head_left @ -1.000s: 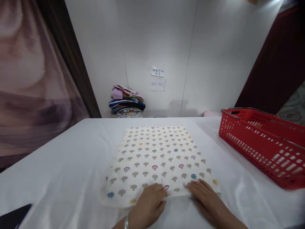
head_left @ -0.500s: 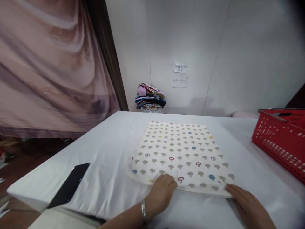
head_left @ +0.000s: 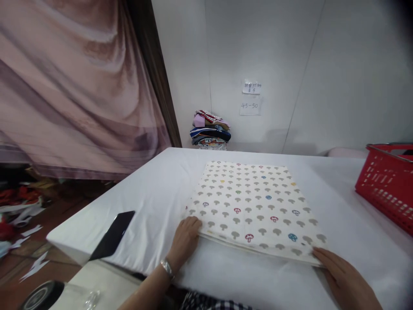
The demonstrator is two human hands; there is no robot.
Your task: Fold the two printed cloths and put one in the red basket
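Observation:
A cream cloth printed with grey and coloured mushrooms lies folded flat in a rough square on the white-covered table. Its layers show along the near edge. At the near left corner my left hand, with a silver bracelet on the wrist, has its fingers curled over the cloth. My right hand holds the near right corner, fingers on top; its thumb is partly out of sight under the edge.
A black phone lies at the table's left edge. To the right stands a red plastic basket. Folded fabrics are stacked by the wall beyond the table. A pale surface with a clear bottle is at lower left.
My left hand has slid left along the near edge, from near its middle to the left corner. The right hand stays at its corner. The view has turned slightly left.

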